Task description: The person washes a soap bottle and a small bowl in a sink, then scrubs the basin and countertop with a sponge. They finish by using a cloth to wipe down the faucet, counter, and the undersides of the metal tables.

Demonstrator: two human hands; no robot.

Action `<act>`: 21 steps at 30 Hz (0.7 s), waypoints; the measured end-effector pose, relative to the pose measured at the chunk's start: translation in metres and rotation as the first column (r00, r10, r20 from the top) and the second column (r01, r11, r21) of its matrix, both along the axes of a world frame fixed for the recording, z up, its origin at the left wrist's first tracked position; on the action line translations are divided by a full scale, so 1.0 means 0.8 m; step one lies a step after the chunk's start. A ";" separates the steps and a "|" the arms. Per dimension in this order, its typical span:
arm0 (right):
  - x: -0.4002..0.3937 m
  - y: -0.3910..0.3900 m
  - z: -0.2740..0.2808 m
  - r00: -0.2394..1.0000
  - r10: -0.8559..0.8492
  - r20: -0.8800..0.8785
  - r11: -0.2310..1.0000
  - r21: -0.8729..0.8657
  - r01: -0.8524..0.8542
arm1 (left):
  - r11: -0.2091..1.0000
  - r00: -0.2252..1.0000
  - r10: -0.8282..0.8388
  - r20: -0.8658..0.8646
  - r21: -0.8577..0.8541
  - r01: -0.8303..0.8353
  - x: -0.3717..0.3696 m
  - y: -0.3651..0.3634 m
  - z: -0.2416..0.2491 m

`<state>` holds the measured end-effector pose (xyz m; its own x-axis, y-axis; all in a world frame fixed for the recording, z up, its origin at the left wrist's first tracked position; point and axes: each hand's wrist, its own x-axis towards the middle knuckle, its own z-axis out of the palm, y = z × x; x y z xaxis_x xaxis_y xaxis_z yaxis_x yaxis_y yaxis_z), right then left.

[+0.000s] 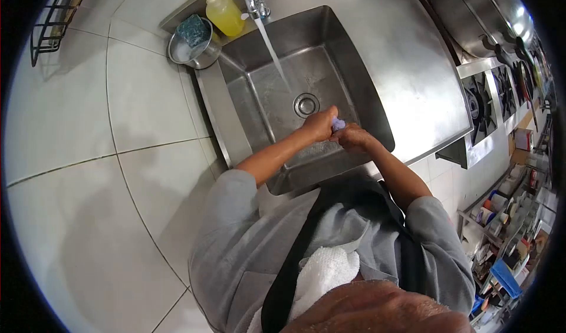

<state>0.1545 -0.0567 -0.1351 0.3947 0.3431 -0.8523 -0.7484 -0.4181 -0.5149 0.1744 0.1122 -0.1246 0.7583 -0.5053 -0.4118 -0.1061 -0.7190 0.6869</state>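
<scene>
Over the near part of the metal sink (371, 91), both of my hands are closed around a small crumpled purple cloth (338, 124). My left hand (320, 125) grips it from the left, and my right hand (352, 137) from the right, close beside the left. Only a bit of the cloth shows between the fingers; the rest is hidden. Water runs from the chrome faucet (254, 3) into the sink, falling beyond my hands toward the drain (306, 105).
A yellow soap bottle (224, 15) stands left of the faucet, beside a metal pot (207, 53) holding a green scouring pad (193, 31). Right of the sink are a steel counter (407, 56), a gas stove (489, 106) with large pots (469, 15), and crowded shelves (507, 227).
</scene>
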 end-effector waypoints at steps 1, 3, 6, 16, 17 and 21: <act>0.000 -0.012 -0.007 0.998 -0.017 -0.056 0.998 0.058 0.020 | 0.981 0.996 -0.066 -0.065 -0.185 0.052 0.010 0.016 -0.015; 0.004 -0.014 0.068 0.969 0.237 0.076 0.952 -0.219 -0.216 | 0.873 0.837 -0.142 -0.528 -0.466 -0.146 0.040 0.074 0.003; -0.021 -0.051 0.126 0.886 0.048 0.460 0.999 -0.010 -0.049 | 0.542 0.716 0.094 -0.692 -0.567 -0.620 0.102 0.169 0.005; -0.093 -0.135 0.142 0.466 -0.393 0.793 0.821 0.074 0.566 | 0.548 0.747 0.659 0.088 -0.736 -0.397 0.304 0.152 0.101; -0.111 -0.153 0.151 0.460 -0.448 0.766 0.796 0.108 0.595 | 0.537 0.683 0.726 0.080 -0.687 -0.489 0.289 0.130 0.103; -0.175 -0.203 0.167 0.385 -0.730 0.565 0.596 0.249 0.764 | 0.706 0.698 0.693 0.180 -0.364 -0.607 0.264 0.101 0.039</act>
<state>0.0144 -0.2193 -0.0014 0.8557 -0.3695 -0.3624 -0.3410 0.1242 -0.9318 0.3854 0.1926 -0.0938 0.9925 0.1088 -0.0559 0.1019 -0.4816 0.8704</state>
